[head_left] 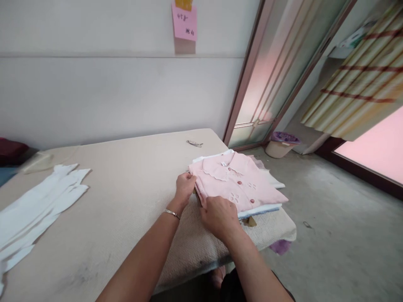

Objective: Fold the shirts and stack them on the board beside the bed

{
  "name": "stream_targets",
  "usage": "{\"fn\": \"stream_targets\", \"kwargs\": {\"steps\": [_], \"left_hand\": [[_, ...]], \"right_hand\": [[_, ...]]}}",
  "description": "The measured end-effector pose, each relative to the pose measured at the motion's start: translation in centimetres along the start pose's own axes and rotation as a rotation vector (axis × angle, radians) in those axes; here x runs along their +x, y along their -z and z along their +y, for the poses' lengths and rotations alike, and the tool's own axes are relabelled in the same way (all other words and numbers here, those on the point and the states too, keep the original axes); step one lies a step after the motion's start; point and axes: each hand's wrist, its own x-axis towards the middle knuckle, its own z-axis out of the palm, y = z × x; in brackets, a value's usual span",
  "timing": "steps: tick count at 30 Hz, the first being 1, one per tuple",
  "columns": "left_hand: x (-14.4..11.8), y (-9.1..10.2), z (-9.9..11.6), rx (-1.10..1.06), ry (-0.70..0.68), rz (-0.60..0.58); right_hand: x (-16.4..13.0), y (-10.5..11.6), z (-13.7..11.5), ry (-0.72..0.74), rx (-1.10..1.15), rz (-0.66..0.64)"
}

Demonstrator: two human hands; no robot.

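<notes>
While pink shirt [239, 184] lies folded atop white stack [267, 207] at worktop [126, 197] right end, its left edge is pinched by left hand [185, 186] (bracelet on wrist). Near-left corner is pressed by right hand [218, 216], fingers curled onto fabric. White garments [37, 205] lie well left of shirt; small clip [194, 143] behind it.

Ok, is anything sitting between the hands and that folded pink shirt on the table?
Nothing visible. The left hand and right hand both already rest on the near-left edge of the folded pink buttoned shirt, which tops a stack of white garments.
</notes>
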Motion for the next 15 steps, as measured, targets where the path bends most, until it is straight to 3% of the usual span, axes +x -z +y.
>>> {"fn": "stream_targets", "kwargs": {"steps": [5,9,12,15], "left_hand": [[0.3,0.0,0.2,0.106,-0.024,-0.044],[-0.4,1.4,0.0,0.231,-0.045,-0.059],[-2.1,6.2,-0.9,0.366,-0.081,-0.064],[-4.3,14.9,-2.3,0.578,-0.05,0.018]], "right_hand": [[1.4,-0.1,0.0,0.067,0.01,0.238],[2.1,-0.8,-0.4,0.199,-0.063,0.132],[2.1,-1.3,-1.8,0.228,-0.053,0.167],[1.8,-2.0,-4.5,0.293,-0.029,0.2]]}}
